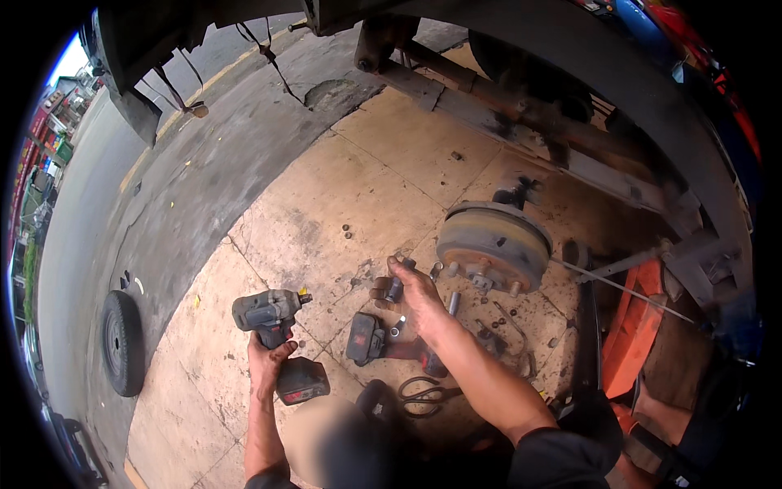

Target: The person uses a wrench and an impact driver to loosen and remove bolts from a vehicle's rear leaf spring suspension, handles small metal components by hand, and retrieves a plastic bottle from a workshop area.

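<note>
My left hand (267,359) is wrapped round the grip of a cordless impact wrench (265,310), with a black battery (302,380) at its base. The tool's bare nose points right, toward my other hand. My right hand (414,290) is closed round a short, dark metal socket (393,288), partly covered by my fingers. Below that hand, a second cordless power tool (401,350) lies on the floor, its black battery (366,338) toward the left. A small wrench (397,327) rests beside it. A rusty brake drum (493,248) with studs sits to the right.
Black-handled scissors (423,397) lie near me. Two small nuts (347,231) are on the tiled floor. The vehicle's underside and a metal beam (521,134) hang over the far right. An orange metal piece (631,326) stands at right. A wheel (122,346) lies at the left.
</note>
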A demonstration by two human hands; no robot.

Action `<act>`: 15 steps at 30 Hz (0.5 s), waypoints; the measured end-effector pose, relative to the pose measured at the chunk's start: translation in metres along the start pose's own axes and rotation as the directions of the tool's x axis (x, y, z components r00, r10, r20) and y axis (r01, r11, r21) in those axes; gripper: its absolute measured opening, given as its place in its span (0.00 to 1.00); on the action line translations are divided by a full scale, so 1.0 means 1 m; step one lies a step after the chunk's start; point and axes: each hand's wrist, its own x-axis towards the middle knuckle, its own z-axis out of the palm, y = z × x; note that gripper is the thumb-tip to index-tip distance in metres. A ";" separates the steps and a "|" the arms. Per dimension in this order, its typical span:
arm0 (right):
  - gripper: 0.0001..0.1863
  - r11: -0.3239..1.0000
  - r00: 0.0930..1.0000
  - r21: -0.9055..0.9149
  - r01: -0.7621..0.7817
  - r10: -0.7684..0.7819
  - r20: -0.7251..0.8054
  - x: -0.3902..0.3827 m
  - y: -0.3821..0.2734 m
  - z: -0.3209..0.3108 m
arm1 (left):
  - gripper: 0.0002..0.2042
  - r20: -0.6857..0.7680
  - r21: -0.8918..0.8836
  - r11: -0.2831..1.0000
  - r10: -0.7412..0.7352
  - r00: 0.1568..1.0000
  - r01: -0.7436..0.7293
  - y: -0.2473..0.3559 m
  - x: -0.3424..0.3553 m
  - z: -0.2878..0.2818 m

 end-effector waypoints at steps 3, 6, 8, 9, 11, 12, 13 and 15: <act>0.14 0.963 0.995 0.269 -0.017 -0.011 0.103 0.016 0.003 0.028 | 0.29 0.106 -0.497 0.863 0.163 0.981 -0.089 0.027 -0.030 -0.003; 0.13 0.907 0.961 0.422 -0.005 -0.112 0.253 0.013 -0.008 0.062 | 0.29 0.288 -0.598 0.801 0.202 0.936 0.011 0.052 -0.046 0.025; 0.14 0.901 0.945 0.434 -0.001 -0.140 0.295 0.006 -0.012 0.070 | 0.26 0.250 -0.591 0.805 0.239 0.938 -0.047 0.049 -0.049 0.047; 0.14 0.908 0.946 0.420 0.004 -0.139 0.293 0.002 -0.014 0.071 | 0.25 0.237 -0.594 0.800 0.273 0.932 -0.084 0.047 -0.049 0.054; 0.14 0.924 0.954 0.381 0.013 -0.126 0.273 -0.005 -0.020 0.073 | 0.21 0.233 -0.540 0.830 0.305 0.923 -0.138 0.050 -0.050 0.062; 0.14 0.934 0.961 0.356 0.008 -0.106 0.254 -0.011 -0.020 0.074 | 0.20 0.232 -0.511 0.843 0.321 0.918 -0.166 0.051 -0.050 0.063; 0.14 0.941 0.969 0.338 0.006 -0.089 0.231 -0.013 -0.020 0.073 | 0.19 0.245 -0.492 0.853 0.329 0.912 -0.176 0.051 -0.049 0.064; 0.14 0.922 0.975 0.387 -0.013 -0.075 0.210 -0.014 -0.018 0.074 | 0.16 0.270 -0.452 0.870 0.345 0.899 -0.198 0.049 -0.047 0.065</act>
